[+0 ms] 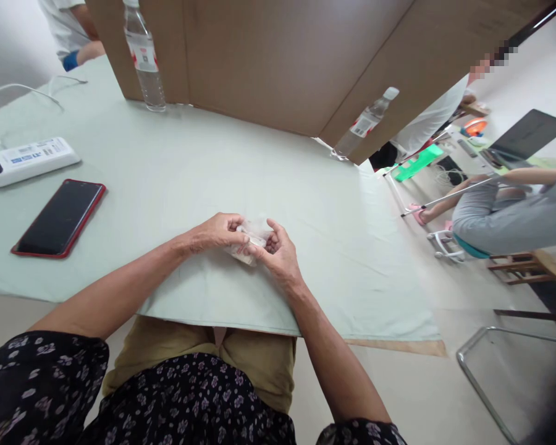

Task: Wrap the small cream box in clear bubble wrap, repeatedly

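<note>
A small, pale, crinkled plastic packet [249, 249] is between my two hands, just over the near part of the cloth-covered table [278, 179]. My left hand [220, 233] grips the packet's left side, thumb on top and fingers curled behind. On the other side my right hand [278, 250] holds it with the thumb across the front, its other fingers bent around the right edge. Both thumbs lie close together. What is inside the packet is too blurred to make out.
A red-cased phone [60, 217] and a white device [32, 162] with a cable lie at the left. Two water bottles [145, 62] [366, 123] stand by a tall cardboard panel [269, 62]. Other people sit behind the panel and at the right, near a laptop [530, 136].
</note>
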Demonstrator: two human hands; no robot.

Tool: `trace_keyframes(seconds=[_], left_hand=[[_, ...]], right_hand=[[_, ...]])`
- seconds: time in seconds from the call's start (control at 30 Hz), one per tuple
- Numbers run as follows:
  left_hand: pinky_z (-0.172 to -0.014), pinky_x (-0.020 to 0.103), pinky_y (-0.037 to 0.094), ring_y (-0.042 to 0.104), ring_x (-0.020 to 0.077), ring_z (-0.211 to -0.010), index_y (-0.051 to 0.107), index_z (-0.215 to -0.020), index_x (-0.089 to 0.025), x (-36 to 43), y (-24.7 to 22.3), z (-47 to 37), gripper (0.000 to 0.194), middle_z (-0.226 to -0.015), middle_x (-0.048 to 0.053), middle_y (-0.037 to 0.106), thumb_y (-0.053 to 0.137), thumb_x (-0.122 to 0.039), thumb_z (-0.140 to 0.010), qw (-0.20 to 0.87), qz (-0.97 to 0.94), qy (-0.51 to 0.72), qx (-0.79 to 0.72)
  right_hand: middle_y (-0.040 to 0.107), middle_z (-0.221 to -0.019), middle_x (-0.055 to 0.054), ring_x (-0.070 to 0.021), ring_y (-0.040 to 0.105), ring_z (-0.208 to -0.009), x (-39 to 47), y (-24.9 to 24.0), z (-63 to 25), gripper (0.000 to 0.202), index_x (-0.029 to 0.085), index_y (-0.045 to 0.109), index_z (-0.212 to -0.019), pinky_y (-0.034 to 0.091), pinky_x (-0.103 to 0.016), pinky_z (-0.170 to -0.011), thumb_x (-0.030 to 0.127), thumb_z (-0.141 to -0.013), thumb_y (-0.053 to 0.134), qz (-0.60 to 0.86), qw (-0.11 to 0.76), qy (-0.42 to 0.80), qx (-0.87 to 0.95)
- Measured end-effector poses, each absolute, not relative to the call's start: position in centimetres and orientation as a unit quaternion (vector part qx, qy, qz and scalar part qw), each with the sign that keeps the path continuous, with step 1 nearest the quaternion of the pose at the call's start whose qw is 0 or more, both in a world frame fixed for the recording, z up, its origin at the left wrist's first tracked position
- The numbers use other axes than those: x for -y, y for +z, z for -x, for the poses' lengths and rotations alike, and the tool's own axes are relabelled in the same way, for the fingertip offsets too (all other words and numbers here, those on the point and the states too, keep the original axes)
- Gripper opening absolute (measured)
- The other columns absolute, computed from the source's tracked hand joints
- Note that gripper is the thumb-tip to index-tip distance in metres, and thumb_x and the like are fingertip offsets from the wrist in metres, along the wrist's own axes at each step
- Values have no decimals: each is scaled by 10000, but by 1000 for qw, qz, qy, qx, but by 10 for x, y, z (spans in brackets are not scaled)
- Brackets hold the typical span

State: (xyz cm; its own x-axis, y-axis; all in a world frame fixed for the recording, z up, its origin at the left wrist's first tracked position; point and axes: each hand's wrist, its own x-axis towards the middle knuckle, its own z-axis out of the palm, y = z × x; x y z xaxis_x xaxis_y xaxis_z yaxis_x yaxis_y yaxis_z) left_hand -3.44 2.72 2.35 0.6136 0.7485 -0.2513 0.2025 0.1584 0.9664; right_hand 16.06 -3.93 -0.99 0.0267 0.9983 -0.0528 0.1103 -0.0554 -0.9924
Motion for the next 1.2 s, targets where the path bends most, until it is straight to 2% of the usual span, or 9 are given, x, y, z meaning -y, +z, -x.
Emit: trace_keyframes(seconds=[0.1,0.23,0.4,0.57,0.7,0.8,0.9,1.0,1.2], left_hand=[[-892,360,508,671,274,-1068,583,-1337,-100,-28,22,35,817,-1125,110,727,782,-391,-600,677,-591,211,-385],[-875,366,509,678,270,-1033,530,-1419,-88,-30,16,35,894,-1134,125,717,783,-377,-613,689,-595,185,-370],[-843,351,507,685,259,-1001,532,-1431,-88,-30,10,35,845,-1151,138,709,782,-365,-673,674,-604,208,-372],[-813,325,501,695,222,-930,474,-1472,-78,-31,10,36,860,-1113,131,717,788,-348,-718,703,-585,195,-355],[-762,301,482,682,197,-856,444,-1484,-67,-32,10,38,847,-929,71,721,769,-353,-756,701,-600,187,-337],[-743,287,476,675,184,-844,513,-1431,-100,-33,10,38,740,-926,56,716,745,-358,-778,691,-623,189,-314],[-773,289,485,680,184,-884,557,-1400,-137,-33,12,39,664,-1033,73,719,727,-363,-799,681,-640,190,-301],[-824,304,494,682,196,-943,563,-1398,-126,-32,14,39,664,-1113,101,720,726,-382,-807,675,-639,199,-311],[-772,285,494,658,163,-827,675,-1210,-126,-32,11,37,509,-978,67,730,694,-462,-829,661,-622,245,-341]], right_hand=[[718,-1036,-72,-241,696,-925,42,-12,-156,1041,210,459,-1452,575,-373,-793,582,-581,892,554,468,483,491],[705,-953,-36,-208,667,-833,44,-12,-153,1021,210,474,-1436,542,-348,-730,584,-579,886,567,460,470,495],[698,-934,-25,-170,613,-749,44,-14,-156,906,200,496,-1394,502,-329,-689,589,-650,834,569,467,440,514],[701,-1033,-46,-180,641,-865,37,-8,-165,674,216,581,-1275,516,-351,-819,604,-753,755,548,490,457,501],[716,-962,-42,-194,656,-865,25,1,-164,605,200,637,-1163,528,-377,-849,586,-722,789,537,475,514,471],[706,-908,-23,-185,654,-829,15,5,-159,584,201,662,-1125,539,-372,-818,551,-685,824,532,483,516,467],[691,-876,-6,-171,644,-812,9,5,-155,526,218,678,-1103,546,-355,-799,503,-688,829,532,511,482,473],[701,-892,-13,-169,650,-831,9,3,-151,421,229,685,-1072,545,-346,-816,453,-734,798,526,538,444,486],[707,-859,-10,-187,657,-865,17,2,-148,189,237,700,-973,505,-381,-897,329,-808,719,529,543,329,563]])
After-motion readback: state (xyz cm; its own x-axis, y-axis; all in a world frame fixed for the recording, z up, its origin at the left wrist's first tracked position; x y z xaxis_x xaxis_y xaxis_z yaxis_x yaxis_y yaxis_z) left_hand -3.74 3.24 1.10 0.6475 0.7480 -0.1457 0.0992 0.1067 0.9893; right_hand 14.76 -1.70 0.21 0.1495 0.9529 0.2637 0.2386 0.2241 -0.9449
